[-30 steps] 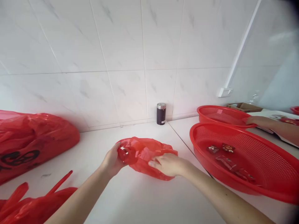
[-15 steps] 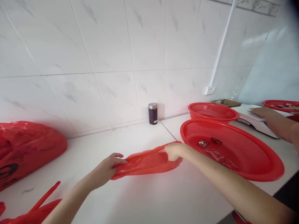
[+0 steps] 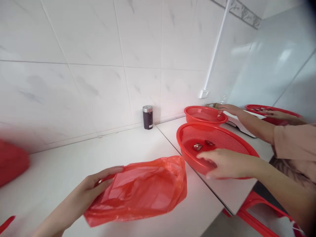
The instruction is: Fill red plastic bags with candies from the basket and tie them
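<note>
My left hand (image 3: 101,184) is closed on the left end of a thin red plastic bag (image 3: 145,187), thumb on top. The bag lies loose and wrinkled on the white table. My right hand (image 3: 222,161) is over the near side of a red mesh basket (image 3: 237,138), slightly blurred, its fingers and thumb apart. Dark red wrapped pieces show partly between them; I see no firm hold. Farther back in that basket lie a small wrapped packet (image 3: 197,146) and a dark red piece (image 3: 209,142).
A dark tumbler (image 3: 148,118) with a silver lid stands by the tiled wall. Behind the near basket are a second red basket (image 3: 189,113) and a white scale (image 3: 243,129). A co-worker's hands (image 3: 229,108) reach in at right. A red bundle (image 3: 12,161) sits at left.
My right hand has come out of the red bag and moved right to the near basket. The bag lies wider and flatter, nearer me. The co-worker's hand left the scale. The view turned right.
</note>
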{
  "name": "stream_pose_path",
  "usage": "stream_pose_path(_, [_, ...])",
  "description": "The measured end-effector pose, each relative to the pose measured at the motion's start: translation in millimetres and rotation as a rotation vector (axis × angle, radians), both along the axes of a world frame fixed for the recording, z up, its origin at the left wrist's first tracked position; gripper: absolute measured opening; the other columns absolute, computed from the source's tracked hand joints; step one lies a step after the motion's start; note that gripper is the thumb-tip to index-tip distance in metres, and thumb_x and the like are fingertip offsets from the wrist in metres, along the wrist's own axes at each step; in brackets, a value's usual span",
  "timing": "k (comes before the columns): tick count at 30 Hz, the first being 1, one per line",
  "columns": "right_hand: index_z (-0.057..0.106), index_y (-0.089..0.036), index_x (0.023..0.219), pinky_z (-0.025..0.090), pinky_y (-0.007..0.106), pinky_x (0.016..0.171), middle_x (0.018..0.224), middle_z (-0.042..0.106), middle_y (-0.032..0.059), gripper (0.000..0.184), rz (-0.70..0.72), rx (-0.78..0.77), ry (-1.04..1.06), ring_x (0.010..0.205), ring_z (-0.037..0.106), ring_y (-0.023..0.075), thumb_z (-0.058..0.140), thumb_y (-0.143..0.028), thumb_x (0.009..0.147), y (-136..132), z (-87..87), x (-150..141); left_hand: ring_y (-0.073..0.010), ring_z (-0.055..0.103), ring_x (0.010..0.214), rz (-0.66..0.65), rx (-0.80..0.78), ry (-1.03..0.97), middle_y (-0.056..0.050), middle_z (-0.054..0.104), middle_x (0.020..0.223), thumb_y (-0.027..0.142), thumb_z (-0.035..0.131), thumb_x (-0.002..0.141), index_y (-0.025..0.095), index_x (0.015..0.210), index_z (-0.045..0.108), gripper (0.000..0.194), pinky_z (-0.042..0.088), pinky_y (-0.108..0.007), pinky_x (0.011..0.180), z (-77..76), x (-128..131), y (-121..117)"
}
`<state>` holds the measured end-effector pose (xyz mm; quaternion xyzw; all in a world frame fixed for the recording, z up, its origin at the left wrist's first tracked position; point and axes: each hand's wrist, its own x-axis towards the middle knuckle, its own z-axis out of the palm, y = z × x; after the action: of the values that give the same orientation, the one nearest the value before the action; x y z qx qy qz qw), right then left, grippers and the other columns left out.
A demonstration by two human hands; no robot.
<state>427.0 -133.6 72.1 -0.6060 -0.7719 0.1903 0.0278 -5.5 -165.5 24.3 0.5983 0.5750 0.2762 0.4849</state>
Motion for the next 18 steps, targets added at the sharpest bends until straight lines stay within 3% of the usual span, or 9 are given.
stream_pose_path(2, [0.066,-0.026,0.084,0.043,0.034,0.062,0.083,0.066,0.0051,0.014,0.023,-0.041,-0.189,0.077,0.062,0.0266,0.066,-0.035,0.073,-3.1,-8.0,11.5,-0.03,0.054,0.121,0.027,-0.091,-0.153,0.005,0.059,0.134,0.049,0.057,0.083,0.036,0.124,0.061,0.043,0.047,-0.035,0.099,-11.1,-2.8,-1.6])
stream_pose_path(3, [0.064,-0.025,0.076,0.041,0.033,0.06,0.076,0.064,0.0042,0.011,0.041,-0.011,-0.228,0.071,0.061,0.0249,0.061,-0.035,0.077,-2.7,-12.6,10.4,-0.0301,0.054,0.121,0.048,-0.127,-0.219,0.005,0.061,0.132,0.048,0.058,0.083,0.034,0.121,0.064,0.041,0.048,-0.035,0.099,-17.6,-4.0,-1.3])
stream_pose_path(5, [0.061,-0.024,0.074,0.04,0.033,0.059,0.071,0.062,0.0036,0.022,0.064,0.101,-0.215,0.067,0.06,0.0235,0.051,-0.04,0.085,3.2,-21.1,-3.8,-0.0287,0.051,0.124,0.099,-0.183,-0.309,0.005,0.062,0.131,0.045,0.06,0.082,0.033,0.117,0.067,0.038,0.047,-0.032,0.1,-30.0,-5.5,0.7])
stream_pose_path(7, [0.064,-0.025,0.088,0.043,0.035,0.067,0.081,0.066,0.0046,0.029,0.035,0.19,-0.102,0.078,0.062,0.0254,0.048,-0.049,0.088,16.8,-25.6,-27.4,-0.027,0.05,0.126,0.156,-0.213,-0.339,0.006,0.063,0.13,0.045,0.062,0.081,0.033,0.114,0.069,0.036,0.048,-0.029,0.099,-39.1,-4.6,3.3])
stream_pose_path(9, [0.06,-0.028,0.112,0.046,0.034,0.077,0.105,0.067,0.005,0.038,0.03,0.178,0.113,0.097,0.062,0.0253,0.044,-0.054,0.09,36.9,-23.7,-50.2,-0.0257,0.051,0.125,0.183,-0.232,-0.342,0.007,0.063,0.129,0.046,0.062,0.08,0.034,0.113,0.069,0.036,0.049,-0.027,0.098,-44.1,-1.5,5.2])
stream_pose_path(12, [0.037,-0.034,0.14,0.047,0.028,0.083,0.135,0.053,0.0031,0.05,0.054,0.062,0.307,0.112,0.057,0.0194,0.029,-0.056,0.096,73.1,-12.5,-64.7,-0.0265,0.052,0.125,0.151,-0.261,-0.303,0.005,0.063,0.129,0.05,0.059,0.081,0.035,0.116,0.067,0.039,0.048,-0.03,0.099,-47.2,3.3,6.1])
stream_pose_path(15, [0.028,-0.032,0.146,0.044,0.03,0.092,0.146,0.041,0.0059,0.06,-0.036,0.015,0.099,0.123,0.049,0.0228,0.036,-0.059,0.093,105.4,-7.1,-50.5,-0.0256,0.049,0.128,0.145,-0.24,-0.207,0.005,0.061,0.131,0.054,0.057,0.081,0.036,0.116,0.066,0.04,0.044,-0.031,0.104,-50.5,3.8,5.4])
stream_pose_path(18, [0.033,-0.022,0.146,0.042,0.043,0.095,0.144,0.041,0.0164,0.082,-0.159,-0.058,-0.096,0.125,0.045,0.0357,0.059,-0.061,0.079,123.3,-18.4,-26.6,-0.0254,0.052,0.124,0.118,-0.235,-0.179,0.005,0.062,0.129,0.056,0.056,0.081,0.038,0.117,0.064,0.041,0.045,-0.032,0.102,-53.7,3.7,3.8])
